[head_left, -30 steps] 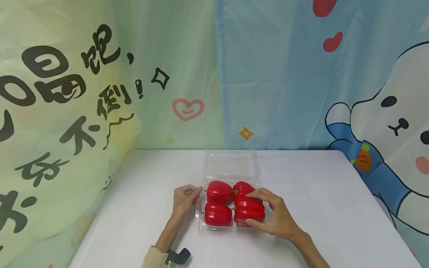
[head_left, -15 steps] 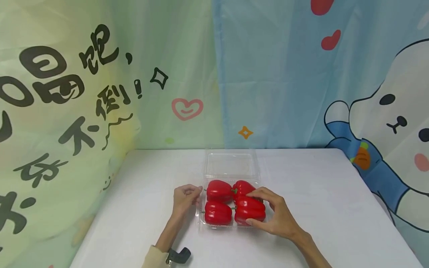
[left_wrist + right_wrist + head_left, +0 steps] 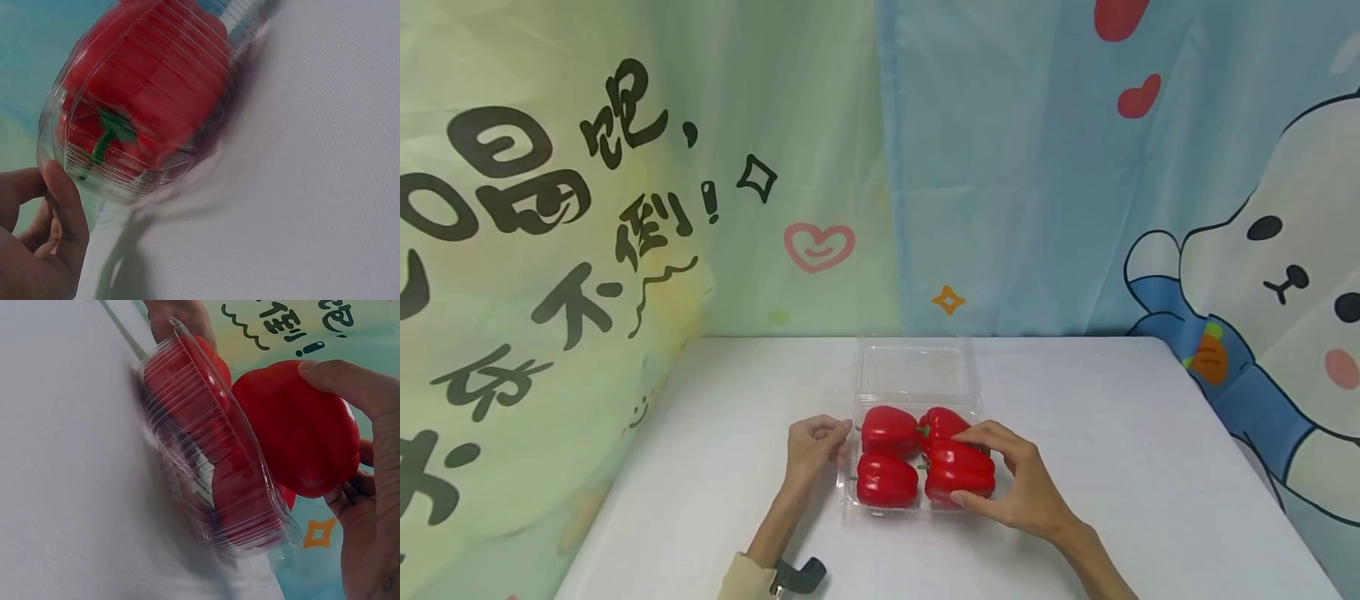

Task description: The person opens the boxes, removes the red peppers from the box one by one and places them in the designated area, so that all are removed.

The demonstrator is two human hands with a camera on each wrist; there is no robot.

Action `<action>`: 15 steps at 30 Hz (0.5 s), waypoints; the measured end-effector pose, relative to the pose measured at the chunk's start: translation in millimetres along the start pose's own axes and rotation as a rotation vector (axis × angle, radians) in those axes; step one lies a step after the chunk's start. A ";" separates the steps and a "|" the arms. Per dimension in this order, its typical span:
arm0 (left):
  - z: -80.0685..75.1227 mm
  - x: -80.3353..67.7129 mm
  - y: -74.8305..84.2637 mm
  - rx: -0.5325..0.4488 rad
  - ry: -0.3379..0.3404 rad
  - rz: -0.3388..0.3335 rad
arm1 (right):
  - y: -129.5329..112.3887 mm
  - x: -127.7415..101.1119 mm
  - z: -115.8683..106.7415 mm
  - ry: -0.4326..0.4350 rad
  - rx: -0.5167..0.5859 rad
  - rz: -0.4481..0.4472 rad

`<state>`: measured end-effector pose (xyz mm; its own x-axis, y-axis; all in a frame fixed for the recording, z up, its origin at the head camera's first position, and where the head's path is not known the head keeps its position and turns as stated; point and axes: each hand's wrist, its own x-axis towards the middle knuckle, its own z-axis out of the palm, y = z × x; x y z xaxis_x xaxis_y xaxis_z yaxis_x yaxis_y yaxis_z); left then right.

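A clear plastic clamshell box point(image 3: 850, 498) lies on the white table, its lid point(image 3: 916, 368) folded open toward the back. Several red bell peppers fill it. My right hand point(image 3: 1011, 483) grips the front right pepper point(image 3: 958, 473), thumb at its near side and fingers over the top; in the right wrist view that pepper point(image 3: 294, 428) sits above the box rim point(image 3: 206, 381). My left hand point(image 3: 812, 446) holds the box's left edge with curled fingers; in the left wrist view its thumb point(image 3: 62, 200) touches the box wall point(image 3: 134, 181).
The white table point(image 3: 1150, 467) ends at a printed fabric backdrop point(image 3: 625, 208) close behind the box. A black strap clip point(image 3: 801, 575) sits on my left sleeve near the front edge.
Almost nothing has moved. My right hand keeps its grip on the front right pepper and my left hand stays at the box's edge.
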<state>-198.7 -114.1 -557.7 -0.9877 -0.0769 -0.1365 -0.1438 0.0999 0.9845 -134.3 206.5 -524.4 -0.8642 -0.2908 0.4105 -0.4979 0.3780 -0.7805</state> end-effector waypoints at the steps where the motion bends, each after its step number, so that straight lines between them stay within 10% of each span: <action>1: 0.0 -0.1 -0.1 0.001 0.001 0.002 | -0.1 0.0 -0.3 0.002 -0.002 0.002; 15: 0.3 -0.8 -0.3 0.003 0.002 0.001 | -1.5 2.5 -1.4 0.030 0.012 -0.009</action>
<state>-197.9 -113.7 -557.9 -0.9876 -0.0790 -0.1356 -0.1434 0.1029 0.9843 -135.9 206.4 -521.5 -0.8614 -0.2673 0.4318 -0.5052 0.3647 -0.7821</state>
